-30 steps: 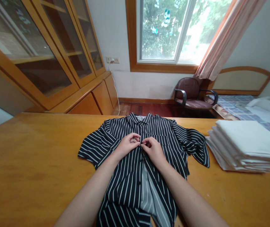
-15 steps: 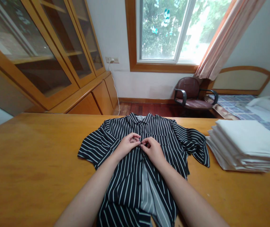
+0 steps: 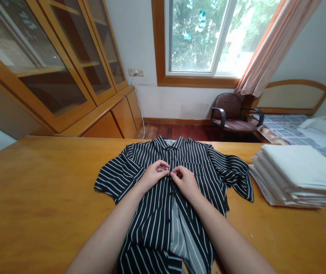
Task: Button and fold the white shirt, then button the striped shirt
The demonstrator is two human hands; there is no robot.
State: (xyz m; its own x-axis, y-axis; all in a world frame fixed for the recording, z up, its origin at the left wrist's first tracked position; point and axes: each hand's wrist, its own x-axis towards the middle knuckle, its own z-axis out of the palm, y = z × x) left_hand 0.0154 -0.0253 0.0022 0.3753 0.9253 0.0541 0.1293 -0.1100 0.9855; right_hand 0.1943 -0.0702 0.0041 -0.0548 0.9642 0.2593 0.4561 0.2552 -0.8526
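A black shirt with white stripes (image 3: 151,224) lies front up on the wooden table (image 3: 51,198), its collar toward the far edge and its short sleeves spread to both sides. At the front opening, around chest height, my left hand (image 3: 156,173) pinches the shirt's edge between thumb and fingers. Close against it, my right hand (image 3: 184,180) pinches the other side of the opening. The fingertips nearly meet and cover the small spot between them. Below the hands the front parts, showing the grey inner side of the cloth.
To the right of the shirt stands a stack of folded white cloth or paper (image 3: 300,171). Beyond the table are a brown armchair (image 3: 228,110), a bed (image 3: 277,125), a glass-doored cabinet (image 3: 74,64) and a window (image 3: 194,38) with a pink curtain (image 3: 277,49).
Almost nothing differs. Both hands keep their pinch at the front opening, with only a slight shift of the fingertips.
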